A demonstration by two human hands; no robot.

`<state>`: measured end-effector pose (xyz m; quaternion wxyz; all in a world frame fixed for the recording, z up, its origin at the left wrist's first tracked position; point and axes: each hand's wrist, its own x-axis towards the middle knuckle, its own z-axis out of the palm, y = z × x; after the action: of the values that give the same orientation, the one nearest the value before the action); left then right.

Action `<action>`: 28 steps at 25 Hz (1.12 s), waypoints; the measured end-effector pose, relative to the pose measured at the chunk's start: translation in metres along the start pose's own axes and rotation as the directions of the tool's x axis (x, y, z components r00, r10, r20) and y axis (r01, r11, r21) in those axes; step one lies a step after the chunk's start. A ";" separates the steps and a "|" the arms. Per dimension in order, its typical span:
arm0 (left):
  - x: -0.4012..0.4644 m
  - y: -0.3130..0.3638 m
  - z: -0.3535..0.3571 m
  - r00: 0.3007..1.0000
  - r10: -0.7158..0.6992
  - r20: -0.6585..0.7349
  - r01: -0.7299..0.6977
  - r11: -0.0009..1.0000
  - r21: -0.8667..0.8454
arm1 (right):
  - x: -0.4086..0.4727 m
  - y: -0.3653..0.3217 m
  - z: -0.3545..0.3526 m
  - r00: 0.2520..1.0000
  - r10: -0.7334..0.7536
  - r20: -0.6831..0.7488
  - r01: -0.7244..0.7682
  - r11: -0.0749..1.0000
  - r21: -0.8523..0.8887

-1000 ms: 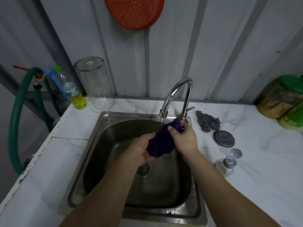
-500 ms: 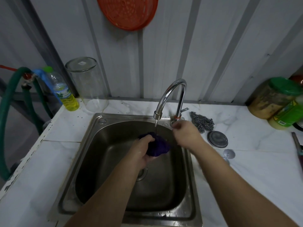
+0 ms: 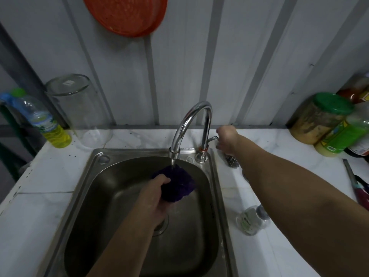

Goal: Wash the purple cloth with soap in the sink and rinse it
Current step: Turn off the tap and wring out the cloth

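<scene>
A person stands at a steel sink (image 3: pixel 216 188) set in a white marble-patterned counter (image 3: pixel 289 176), seen from above. The left hand (image 3: pixel 154 193) grips the purple cloth (image 3: pixel 177 181), bunched into a wad, over the basin and directly under a thin stream of water from the curved tap (image 3: pixel 191 124). The right hand (image 3: pixel 226 139) reaches past the tap to its small lever (image 3: pixel 212 138) — fingers curled near the lever, though whether they actually pinch it cannot be told. A steel scourer (image 3: pixel 231 161) lies just beneath that wrist. This looks like the rinsing step. The next move probably calls for adjusting or shutting off the flow, then squeezing the cloth — with both hands if it is to be wrung properly.
</scene>
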<state>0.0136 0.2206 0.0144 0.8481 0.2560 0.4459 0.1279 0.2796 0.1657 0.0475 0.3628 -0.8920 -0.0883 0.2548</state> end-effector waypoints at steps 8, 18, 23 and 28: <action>0.009 -0.002 0.013 1.000 -0.011 0.016 0.010 1.000 0.023 | -0.007 -0.015 0.013 0.986 0.098 0.135 -0.158 0.807 0.569; 0.012 0.000 0.010 1.000 -0.005 0.030 0.005 1.000 -0.009 | -0.009 -0.033 0.028 0.957 -0.123 0.261 -0.070 0.777 0.626; 0.009 0.001 0.004 1.000 -0.014 0.019 0.016 0.997 -0.074 | -0.029 -0.027 0.028 0.989 -0.008 0.148 -0.096 0.730 0.677; -0.011 -0.002 -0.003 0.997 -0.003 0.075 0.019 0.979 -0.204 | -0.095 0.013 0.055 0.982 0.053 -0.183 0.076 0.773 0.629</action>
<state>0.0049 0.2153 0.0192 0.8866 0.1696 0.4001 0.1587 0.1693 0.1568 0.0420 0.6502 -0.7372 0.0322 0.1808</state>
